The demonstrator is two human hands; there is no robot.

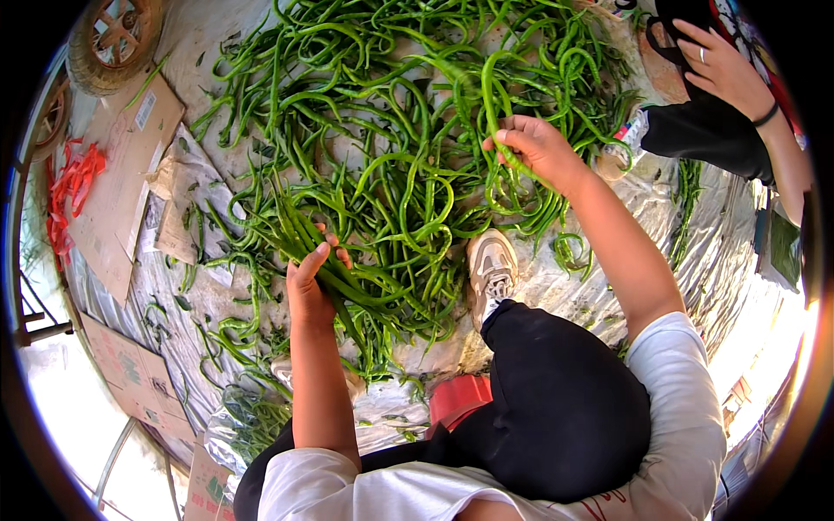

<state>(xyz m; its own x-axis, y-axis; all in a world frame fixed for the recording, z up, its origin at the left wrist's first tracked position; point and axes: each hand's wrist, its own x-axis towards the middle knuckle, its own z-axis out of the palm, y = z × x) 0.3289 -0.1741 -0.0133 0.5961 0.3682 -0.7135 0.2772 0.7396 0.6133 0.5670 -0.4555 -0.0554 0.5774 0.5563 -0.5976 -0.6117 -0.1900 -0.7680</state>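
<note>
Long green chili peppers [391, 122] lie in a wide, tangled heap on the ground in front of me. My left hand [314, 273] is wrapped round a bunch of straighter peppers [298, 227], their tips pointing away from me, over the near left side of the heap. Above the right part of the heap, my right hand [534, 152] pinches a long curled pepper [489, 87]. Its upper end is smeared by motion, and some of the right fingers are hidden behind the thumb and palm.
At the upper right is another person's hand [725, 69] with a ring. Flattened cardboard [113, 200], red plastic strips [76, 187] and a wheel [113, 39] are on the left. A clear bag of peppers [252, 425] stands by my left leg, near a red stool [458, 399].
</note>
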